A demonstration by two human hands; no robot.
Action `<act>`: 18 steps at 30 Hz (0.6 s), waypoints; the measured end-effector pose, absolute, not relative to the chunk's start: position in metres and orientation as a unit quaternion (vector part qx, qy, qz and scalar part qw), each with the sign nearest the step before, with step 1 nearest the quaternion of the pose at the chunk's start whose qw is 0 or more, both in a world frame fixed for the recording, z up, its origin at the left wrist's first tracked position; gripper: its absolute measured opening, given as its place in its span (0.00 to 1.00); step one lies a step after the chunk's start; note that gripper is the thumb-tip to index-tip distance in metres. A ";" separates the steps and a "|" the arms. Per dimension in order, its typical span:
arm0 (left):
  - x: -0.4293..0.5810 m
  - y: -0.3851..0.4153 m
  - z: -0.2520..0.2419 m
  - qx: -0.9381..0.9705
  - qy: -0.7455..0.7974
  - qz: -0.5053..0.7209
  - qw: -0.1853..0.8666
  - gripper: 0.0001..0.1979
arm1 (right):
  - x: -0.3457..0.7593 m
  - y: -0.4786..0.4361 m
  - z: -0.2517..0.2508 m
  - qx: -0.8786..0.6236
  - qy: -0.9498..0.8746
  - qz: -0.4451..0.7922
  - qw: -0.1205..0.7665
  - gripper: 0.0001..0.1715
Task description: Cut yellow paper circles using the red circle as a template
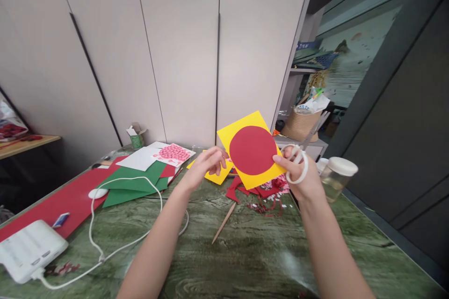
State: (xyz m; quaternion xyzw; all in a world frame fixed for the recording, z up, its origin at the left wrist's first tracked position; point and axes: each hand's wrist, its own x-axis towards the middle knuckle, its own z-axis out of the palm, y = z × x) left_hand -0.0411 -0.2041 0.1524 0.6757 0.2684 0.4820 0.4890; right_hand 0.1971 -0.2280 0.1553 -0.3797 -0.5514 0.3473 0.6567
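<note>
- Bare forearms reach in from the bottom edge over the green desk, ending in two hands near the middle of the frame.
- Right hand, right of centre: its grip is closed, thumb in front and fingers behind, pinching the right side of a yellow sheet with a red circle on its face. Scissors with white loops hang on the same hand, blades toward the upper right.
- Left hand, at centre: its grip is partly open, fingers loosely curled, just beside the sheet's left edge. Nothing shows in it; whether a fingertip touches the paper cannot be told.
- Progress, as judged here: the circle looks fully cut, its outline unbroken, and red scraps lie below it on the desk. The yellow sheet has straight sides and looks untrimmed. Whether the two are stuck together, or what else is left, does not show.
- The circle is deep red, flat and smooth, slightly oval from this angle, with yellow showing at the corners. The sheet is held up at a tilt.
- Behind the left hand lies another yellow piece; a wooden stick rests at lower centre, green paper at left.
</note>
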 end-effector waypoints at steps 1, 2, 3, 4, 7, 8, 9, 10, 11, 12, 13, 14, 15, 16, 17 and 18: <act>-0.037 -0.209 0.153 0.692 0.264 0.467 0.483 0.17 | 0.195 -0.229 0.156 -0.373 -0.546 0.354 0.661 0.21; -0.033 -0.213 0.154 0.700 0.262 0.461 0.478 0.16 | 0.193 -0.230 0.156 -0.368 -0.544 0.360 0.662 0.21; -0.029 -0.217 0.154 0.701 0.266 0.457 0.478 0.15 | 0.192 -0.232 0.156 -0.366 -0.544 0.364 0.662 0.21; -0.025 -0.219 0.155 0.696 0.277 0.458 0.479 0.15 | 0.191 -0.233 0.156 -0.367 -0.545 0.365 0.660 0.21; -0.020 -0.222 0.154 0.683 0.312 0.462 0.472 0.16 | 0.188 -0.235 0.155 -0.375 -0.551 0.362 0.652 0.21; -0.019 -0.222 0.153 0.680 0.318 0.465 0.470 0.16 | 0.187 -0.235 0.155 -0.375 -0.552 0.360 0.652 0.21; -0.019 -0.222 0.153 0.678 0.320 0.468 0.468 0.16 | 0.187 -0.234 0.155 -0.375 -0.553 0.357 0.652 0.21; -0.020 -0.221 0.152 0.677 0.321 0.471 0.465 0.16 | 0.187 -0.234 0.155 -0.376 -0.555 0.355 0.652 0.21; -0.020 -0.221 0.152 0.678 0.323 0.474 0.460 0.16 | 0.187 -0.234 0.154 -0.377 -0.556 0.353 0.651 0.20; -0.021 -0.221 0.151 0.680 0.325 0.475 0.454 0.16 | 0.187 -0.234 0.154 -0.380 -0.558 0.351 0.649 0.21; -0.021 -0.221 0.151 0.684 0.329 0.475 0.446 0.16 | 0.186 -0.234 0.154 -0.382 -0.559 0.351 0.647 0.21; -0.022 -0.221 0.151 0.687 0.334 0.474 0.438 0.16 | 0.186 -0.234 0.154 -0.383 -0.559 0.353 0.645 0.21; -0.022 -0.222 0.151 0.690 0.337 0.474 0.431 0.16 | 0.186 -0.234 0.154 -0.382 -0.559 0.356 0.644 0.21; -0.022 -0.223 0.151 0.692 0.338 0.475 0.425 0.16 | 0.186 -0.234 0.154 -0.380 -0.557 0.358 0.645 0.21; -0.022 -0.223 0.151 0.693 0.337 0.477 0.422 0.16 | 0.186 -0.234 0.154 -0.377 -0.557 0.361 0.646 0.20; -0.022 -0.224 0.152 0.693 0.335 0.479 0.422 0.16 | 0.186 -0.234 0.154 -0.374 -0.557 0.362 0.648 0.20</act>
